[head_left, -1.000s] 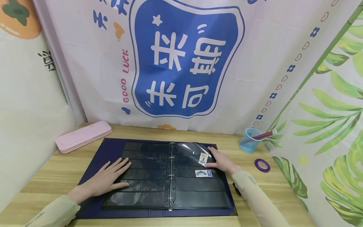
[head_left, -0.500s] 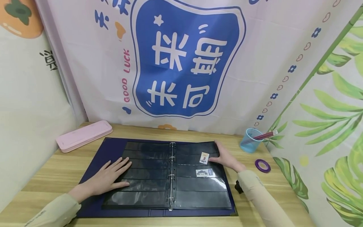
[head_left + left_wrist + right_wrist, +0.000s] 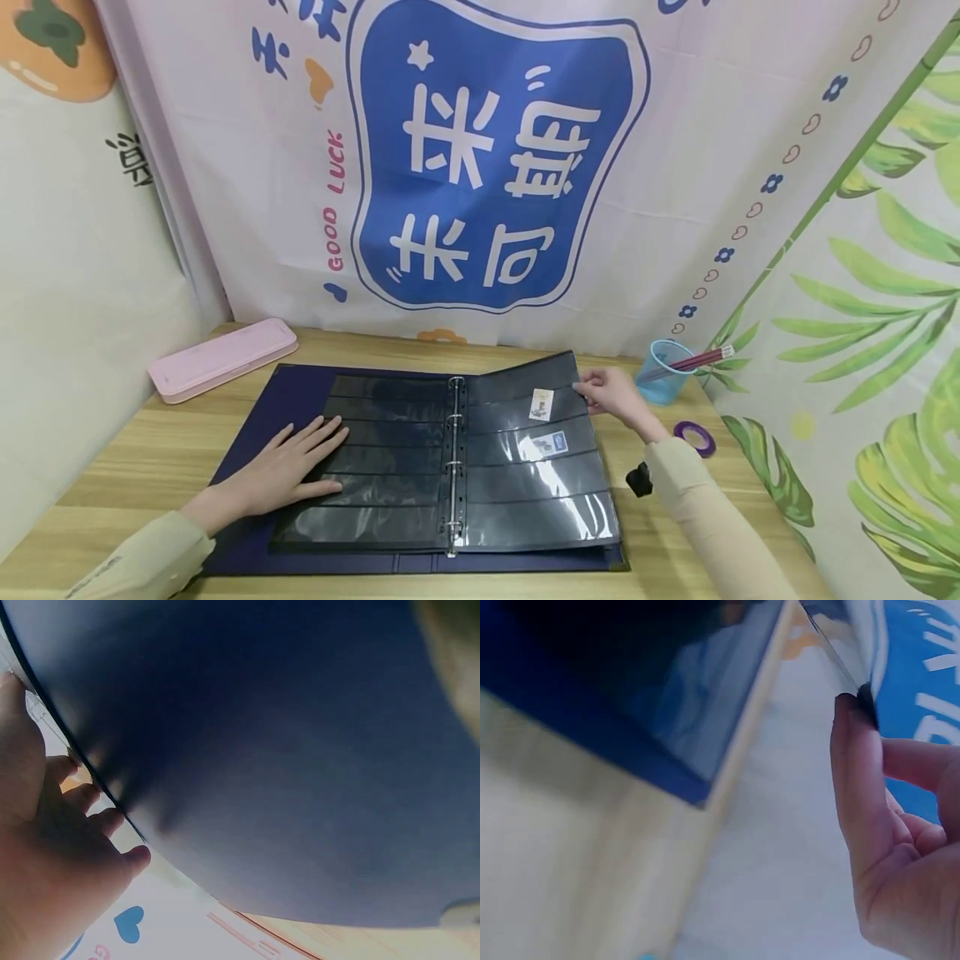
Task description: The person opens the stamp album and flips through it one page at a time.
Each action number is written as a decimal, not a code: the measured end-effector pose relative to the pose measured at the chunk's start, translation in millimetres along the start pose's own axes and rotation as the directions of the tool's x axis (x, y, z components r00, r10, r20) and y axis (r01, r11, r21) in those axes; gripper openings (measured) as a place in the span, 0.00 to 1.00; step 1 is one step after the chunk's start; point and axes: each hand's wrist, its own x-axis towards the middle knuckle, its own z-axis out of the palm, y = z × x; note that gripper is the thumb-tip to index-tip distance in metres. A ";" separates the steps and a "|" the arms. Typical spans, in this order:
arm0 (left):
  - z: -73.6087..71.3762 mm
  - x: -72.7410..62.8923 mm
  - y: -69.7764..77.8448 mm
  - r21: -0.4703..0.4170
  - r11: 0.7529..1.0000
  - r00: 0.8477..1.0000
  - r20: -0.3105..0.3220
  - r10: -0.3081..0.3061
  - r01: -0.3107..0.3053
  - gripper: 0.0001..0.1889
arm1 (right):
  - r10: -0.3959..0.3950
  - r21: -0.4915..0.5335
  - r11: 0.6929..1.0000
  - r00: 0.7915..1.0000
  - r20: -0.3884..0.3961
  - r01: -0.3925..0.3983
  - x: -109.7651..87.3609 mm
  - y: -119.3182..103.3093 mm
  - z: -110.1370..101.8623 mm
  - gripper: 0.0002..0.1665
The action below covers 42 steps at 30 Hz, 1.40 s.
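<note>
A navy ring binder (image 3: 291, 393), a stamp album by its look, lies spread on the table with black pocket pages on both sides of its metal rings (image 3: 453, 487). My left hand (image 3: 277, 471) rests on the left page (image 3: 386, 454), fingers spread and straight. With thumb and fingers, my right hand (image 3: 618, 396) pinches the outer edge of the right page (image 3: 517, 479), whose far corner is raised and tilted. One small stamp (image 3: 542, 404) sits in an upper pocket, another blue-and-white stamp (image 3: 549, 445) below it. In the right wrist view, fingertips (image 3: 846, 712) hold the page edge.
Behind the binder at left lies a pink pencil case (image 3: 223, 358). To the right stand a blue cup (image 3: 660, 385) with pencils and a purple tape ring (image 3: 684, 432). A small black object (image 3: 639, 480) lies beside the right forearm. A printed cloth (image 3: 495, 321) hangs behind.
My right hand has moved from lying over the right page's upper corner to pinching its outer edge, and the page has lifted there. My left hand has stayed in place.
</note>
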 end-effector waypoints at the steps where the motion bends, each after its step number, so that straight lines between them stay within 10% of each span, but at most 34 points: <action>1: -0.1 0.1 -0.1 0.007 1.000 1.000 -0.005 0.006 -0.006 0.44 | 0.005 -0.008 1.000 1.000 -0.011 -0.005 -0.5 -7.4 -2.8 0.21; 18: -2.3 -0.5 1.9 0.034 0.999 1.000 -0.007 0.009 -0.009 0.44 | 0.005 0.025 1.000 1.000 0.019 -0.006 14.9 -123.7 -10.5 0.23; 32: -10.0 6.9 4.2 0.050 0.998 0.999 0.008 0.038 -0.038 0.44 | -0.017 0.056 0.998 1.000 0.026 0.015 32.3 -166.7 15.4 0.18; 42: -49.7 47.8 55.1 0.074 0.989 0.987 -0.089 0.133 -0.127 0.40 | -0.004 0.061 0.998 0.999 0.044 0.001 37.9 -175.0 23.5 0.16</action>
